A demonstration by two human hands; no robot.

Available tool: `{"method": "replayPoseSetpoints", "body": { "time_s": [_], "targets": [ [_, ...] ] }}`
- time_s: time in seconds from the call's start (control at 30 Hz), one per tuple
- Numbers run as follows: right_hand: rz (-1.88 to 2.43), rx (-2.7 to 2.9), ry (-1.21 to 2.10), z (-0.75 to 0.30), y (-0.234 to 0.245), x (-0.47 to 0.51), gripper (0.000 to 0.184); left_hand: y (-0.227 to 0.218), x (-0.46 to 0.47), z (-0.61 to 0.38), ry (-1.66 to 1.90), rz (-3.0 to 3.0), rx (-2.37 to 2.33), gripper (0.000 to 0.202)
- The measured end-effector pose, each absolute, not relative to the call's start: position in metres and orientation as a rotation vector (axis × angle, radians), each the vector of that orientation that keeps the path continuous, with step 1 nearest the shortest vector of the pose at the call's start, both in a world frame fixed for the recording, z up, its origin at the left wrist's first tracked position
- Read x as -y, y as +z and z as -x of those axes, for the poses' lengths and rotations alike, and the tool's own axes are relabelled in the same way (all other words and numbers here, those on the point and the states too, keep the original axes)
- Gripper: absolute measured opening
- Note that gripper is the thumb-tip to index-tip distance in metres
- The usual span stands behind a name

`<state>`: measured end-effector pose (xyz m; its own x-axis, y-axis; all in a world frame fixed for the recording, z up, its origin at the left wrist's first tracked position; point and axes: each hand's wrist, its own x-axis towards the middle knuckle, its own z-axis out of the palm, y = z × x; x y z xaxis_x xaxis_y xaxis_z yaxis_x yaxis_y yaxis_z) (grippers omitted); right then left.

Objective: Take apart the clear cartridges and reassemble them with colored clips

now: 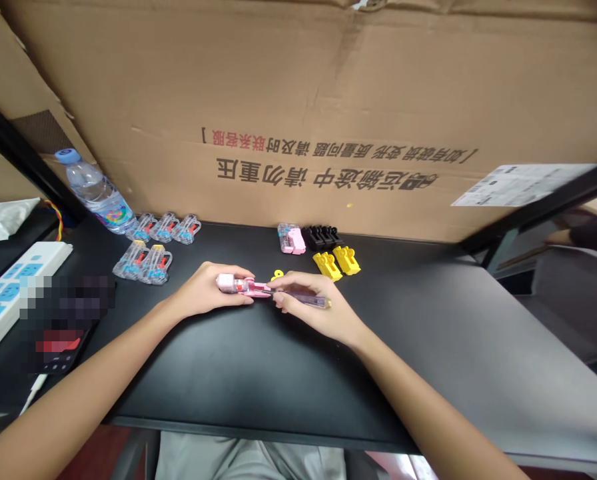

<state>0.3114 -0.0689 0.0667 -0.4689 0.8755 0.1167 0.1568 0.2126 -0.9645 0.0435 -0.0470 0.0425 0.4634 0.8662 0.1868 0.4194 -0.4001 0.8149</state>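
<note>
My left hand is closed around a small pink and clear plastic part with a red piece inside, resting on the black table. My right hand pinches a thin screwdriver with a clear purple handle, its tip against the pink part. A small yellow piece lies just behind the hands.
Several clear assembled units lie at the left, beside a water bottle. Pink parts, black parts and yellow parts sit behind the hands. A power strip and phone are far left. A cardboard wall stands behind.
</note>
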Motion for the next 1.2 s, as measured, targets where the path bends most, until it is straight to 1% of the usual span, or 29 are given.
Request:
{"method": "replayPoseSetpoints", "body": {
  "time_s": [0.2, 0.6, 0.73, 0.8, 0.97, 1.1, 1.2],
  "targets": [
    [0.885, 1.941, 1.159, -0.312, 0.066, 0.068, 0.018, 0.039, 0.048, -0.043, 0.797, -2.091, -1.016, 0.039],
    [0.921, 1.999, 1.178, -0.315, 0.071, 0.066, 0.017, 0.035, 0.049, -0.042, 0.824, -2.174, -0.996, 0.04],
    [0.951, 1.988, 1.158, -0.312, 0.068, 0.067, 0.019, 0.035, 0.05, -0.043, 0.831, -2.189, -1.016, 0.041],
    [1.019, 1.909, 1.215, -0.309, 0.066, 0.068, 0.021, 0.034, 0.051, -0.044, 0.839, -2.201, -1.038, 0.04],
    [1.152, 1.669, 1.373, -0.304, 0.058, 0.067, 0.034, 0.033, 0.053, -0.047, 0.866, -2.196, -1.12, 0.039],
    [1.171, 1.618, 1.367, -0.304, 0.059, 0.064, 0.033, 0.034, 0.052, -0.047, 0.857, -2.176, -1.167, 0.045],
    [1.181, 1.615, 1.312, -0.306, 0.063, 0.063, 0.032, 0.036, 0.052, -0.047, 0.848, -2.169, -1.178, 0.045]
  ]
}}
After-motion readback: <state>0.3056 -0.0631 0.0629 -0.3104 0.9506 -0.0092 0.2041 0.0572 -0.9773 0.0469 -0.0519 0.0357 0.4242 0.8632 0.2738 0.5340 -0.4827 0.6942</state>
